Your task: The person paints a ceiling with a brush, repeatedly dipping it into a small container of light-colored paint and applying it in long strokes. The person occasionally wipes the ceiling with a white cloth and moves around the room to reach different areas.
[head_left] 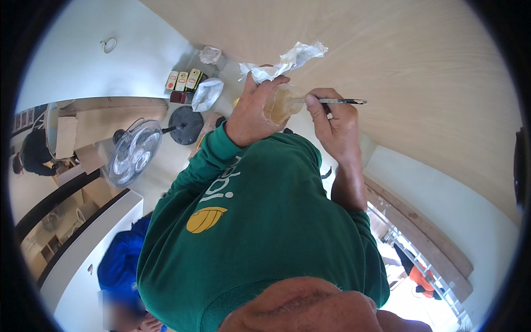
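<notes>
Slim stick-like tool [345, 101], brush or stirrer, can't tell: it's in the right hand [336, 119], pinched between thumb and fingers. Outer end is dark with pale smears.

Key relation: tool's long axis runs roughly left-right across the view. Inner end points left at the clear container [283, 105], outer end points right, toward the pale wood-grain panel [420, 66]. Container sits just left of the right fingers. Inner end overlaps the container's near side; whether it's inside or only in front, can't tell. Right hand is the one on the tool; left hand [251, 110] is across the container from it.

Left fingers are wrapped round the container, clamped on its left side and top. Yellowish contents show through the wall. Crumpled white sheet [271, 73] is at the left fingertips, loose end trailing up and right. How it's gripped is hidden.

Both hands are up in front of the green sweatshirt [287, 210], near each other with the container between.

Around: pedestal fan [135, 154] off to the left, three small tins [181, 81] beyond it, white bag [207, 94] just beside those. Co-worker in blue [119, 260] at lower left.
</notes>
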The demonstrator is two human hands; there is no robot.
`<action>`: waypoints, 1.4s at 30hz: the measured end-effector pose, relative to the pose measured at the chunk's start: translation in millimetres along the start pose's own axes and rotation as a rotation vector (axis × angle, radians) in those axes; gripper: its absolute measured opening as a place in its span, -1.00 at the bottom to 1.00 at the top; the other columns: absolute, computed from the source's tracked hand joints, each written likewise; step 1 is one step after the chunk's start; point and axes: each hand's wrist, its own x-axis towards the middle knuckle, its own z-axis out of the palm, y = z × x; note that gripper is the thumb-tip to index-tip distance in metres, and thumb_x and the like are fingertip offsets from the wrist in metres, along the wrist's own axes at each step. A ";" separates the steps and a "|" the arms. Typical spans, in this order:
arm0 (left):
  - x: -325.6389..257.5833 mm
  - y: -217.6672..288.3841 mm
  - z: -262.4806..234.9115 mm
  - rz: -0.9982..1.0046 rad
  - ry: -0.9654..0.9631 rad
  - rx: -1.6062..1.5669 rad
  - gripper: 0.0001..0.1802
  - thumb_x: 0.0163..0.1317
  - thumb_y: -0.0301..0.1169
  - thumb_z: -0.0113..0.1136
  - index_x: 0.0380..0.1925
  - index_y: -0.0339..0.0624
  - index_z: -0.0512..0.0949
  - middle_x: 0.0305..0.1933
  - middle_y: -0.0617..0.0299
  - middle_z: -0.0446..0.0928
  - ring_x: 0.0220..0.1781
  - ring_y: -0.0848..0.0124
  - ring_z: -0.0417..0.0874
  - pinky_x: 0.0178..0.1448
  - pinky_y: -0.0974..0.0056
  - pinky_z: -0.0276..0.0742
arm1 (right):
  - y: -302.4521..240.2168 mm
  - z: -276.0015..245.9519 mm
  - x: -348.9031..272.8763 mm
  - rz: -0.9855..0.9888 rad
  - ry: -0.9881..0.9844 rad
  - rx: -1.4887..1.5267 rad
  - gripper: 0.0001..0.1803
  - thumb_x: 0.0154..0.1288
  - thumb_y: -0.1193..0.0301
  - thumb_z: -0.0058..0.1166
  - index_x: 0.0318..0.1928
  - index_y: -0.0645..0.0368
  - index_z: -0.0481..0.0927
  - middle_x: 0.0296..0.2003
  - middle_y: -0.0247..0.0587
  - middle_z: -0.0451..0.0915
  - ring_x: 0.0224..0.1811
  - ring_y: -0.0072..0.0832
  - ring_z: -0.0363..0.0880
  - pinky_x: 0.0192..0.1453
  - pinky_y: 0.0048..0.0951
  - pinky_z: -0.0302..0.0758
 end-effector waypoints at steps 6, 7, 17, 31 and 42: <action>3.6 -0.5 2.0 -0.043 -0.030 0.004 -0.19 -0.10 -0.46 0.57 0.25 -0.13 0.48 0.22 -0.11 0.35 0.29 -0.09 0.45 0.34 0.02 0.49 | 6.9 4.4 0.1 0.030 0.055 -0.008 -0.84 0.48 0.45 0.22 -0.18 0.33 0.65 -0.40 -0.12 0.65 -0.49 -0.44 0.60 -0.39 -0.43 0.51; 4.9 -0.7 2.3 -0.048 -0.021 -0.013 -0.19 -0.11 -0.46 0.56 0.25 -0.13 0.48 0.22 -0.10 0.35 0.29 -0.10 0.45 0.35 0.02 0.48 | 7.6 3.6 -1.1 0.073 0.085 0.005 -0.86 0.46 0.47 0.22 -0.20 0.34 0.65 -0.37 -0.06 0.67 -0.47 -0.35 0.65 -0.38 -0.37 0.53; 15.3 -2.8 -0.7 -0.085 -0.005 -0.075 -0.20 -0.15 -0.46 0.53 0.22 -0.10 0.47 0.22 -0.07 0.36 0.28 -0.08 0.44 0.39 0.02 0.43 | 16.6 -7.2 -4.8 0.208 0.290 0.282 -0.78 0.58 0.34 0.14 -0.16 0.28 0.57 -0.51 -0.32 0.55 -0.54 -0.65 0.50 -0.45 -0.58 0.43; 5.0 -26.4 20.2 -0.114 0.011 -0.024 -0.12 -0.16 -0.39 0.61 0.28 -0.19 0.48 0.24 0.04 0.56 0.27 0.08 0.54 0.41 0.05 0.40 | 34.1 -21.2 -20.1 0.272 0.380 0.396 -0.87 0.60 0.46 0.01 -0.11 0.30 0.49 -0.43 -0.26 0.56 -0.46 -0.57 0.57 -0.38 -0.48 0.54; 15.6 -23.4 27.2 -0.121 0.064 -0.105 -0.16 -0.21 -0.46 0.58 0.21 -0.20 0.48 0.13 0.02 0.50 0.17 0.13 0.55 0.31 0.10 0.46 | 32.3 -40.7 -11.0 0.033 0.122 0.162 -0.94 0.50 0.55 -0.02 -0.16 0.26 0.52 -0.35 -0.31 0.52 -0.34 -0.60 0.55 -0.24 -0.49 0.49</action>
